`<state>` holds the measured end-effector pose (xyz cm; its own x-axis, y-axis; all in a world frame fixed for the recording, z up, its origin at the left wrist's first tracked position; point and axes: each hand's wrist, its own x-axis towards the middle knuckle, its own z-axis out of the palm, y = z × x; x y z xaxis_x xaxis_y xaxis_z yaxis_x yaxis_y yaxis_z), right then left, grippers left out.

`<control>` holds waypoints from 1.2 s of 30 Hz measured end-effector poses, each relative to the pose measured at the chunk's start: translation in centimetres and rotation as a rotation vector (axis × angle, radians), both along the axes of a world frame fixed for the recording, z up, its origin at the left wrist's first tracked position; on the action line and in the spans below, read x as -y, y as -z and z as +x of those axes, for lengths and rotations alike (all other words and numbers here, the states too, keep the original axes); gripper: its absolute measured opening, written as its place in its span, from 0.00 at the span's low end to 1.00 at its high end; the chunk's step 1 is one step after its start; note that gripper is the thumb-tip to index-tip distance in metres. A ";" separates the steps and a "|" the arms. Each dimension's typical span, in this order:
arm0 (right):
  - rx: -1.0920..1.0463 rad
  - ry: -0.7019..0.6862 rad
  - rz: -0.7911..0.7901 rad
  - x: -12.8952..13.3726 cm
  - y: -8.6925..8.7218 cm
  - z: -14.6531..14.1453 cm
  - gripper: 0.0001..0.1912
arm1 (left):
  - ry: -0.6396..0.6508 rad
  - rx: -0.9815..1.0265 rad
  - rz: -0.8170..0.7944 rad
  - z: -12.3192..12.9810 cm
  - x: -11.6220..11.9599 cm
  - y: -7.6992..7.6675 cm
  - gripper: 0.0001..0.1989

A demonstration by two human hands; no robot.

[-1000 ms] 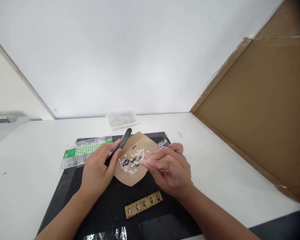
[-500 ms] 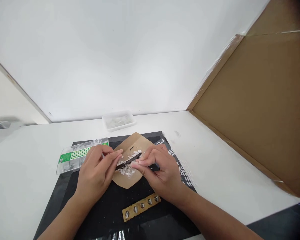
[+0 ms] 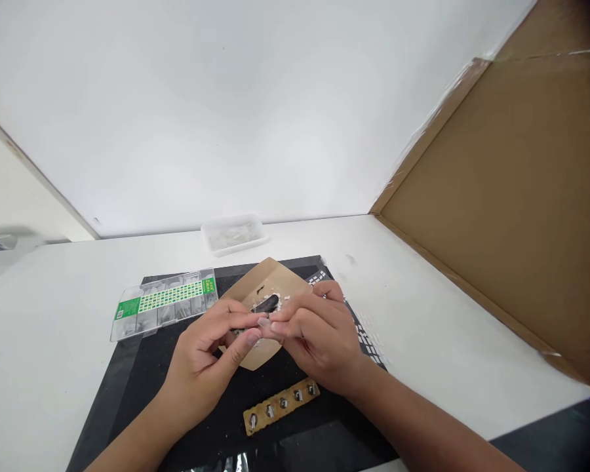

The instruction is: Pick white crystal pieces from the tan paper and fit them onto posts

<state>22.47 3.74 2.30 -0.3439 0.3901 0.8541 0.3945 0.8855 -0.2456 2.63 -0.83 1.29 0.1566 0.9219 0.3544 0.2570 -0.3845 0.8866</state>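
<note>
Metal-set strip: gold-brown strip (image 3: 281, 406) lies flat on the black mat (image 3: 201, 426), nearer the body than both hands, slanting from near left to far right
Hands: left hand (image 3: 204, 357) and right hand (image 3: 324, 337) meet at the fingertips over the brown paper tray (image 3: 269, 269)
Small clear piece: the piece (image 3: 264, 322) lies between the fingertips, pinched by the right hand; the left fingertips touch or nearly touch it, so neither hand is clearly nearer. Its long axis looks roughly crosswise
Left grip: partly hidden; cannot tell whether those fingers are closed on anything
Dark file: file (image 3: 268, 303) lies just beyond the clear piece, its rounded end pointing far right; its near end is hidden by the hands
White bits: scattered bits (image 3: 287, 298) lie on the tray around the file
Clear case: green-labelled case (image 3: 177, 296), beyond and left of the left hand
Plastic tub: white tub (image 3: 240, 247), farthest out
</note>
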 end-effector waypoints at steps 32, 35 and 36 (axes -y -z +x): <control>0.117 -0.219 -0.369 -0.2 -0.3 0.2 0.19 | 0.121 0.121 -0.359 -1.4 -1.0 -0.7 0.08; 0.151 -0.216 -0.370 -0.2 -0.1 0.3 0.18 | 0.154 0.115 -0.384 -1.8 -1.1 -0.5 0.09; 0.164 -0.208 -0.359 -0.1 0.0 0.3 0.18 | 0.159 0.111 -0.385 -1.9 -1.2 -0.4 0.09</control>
<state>22.73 3.85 2.32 -0.5663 0.5605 0.6042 0.2768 0.8199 -0.5011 0.73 0.33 1.72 0.2878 0.9576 0.0118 0.1167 -0.0473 0.9920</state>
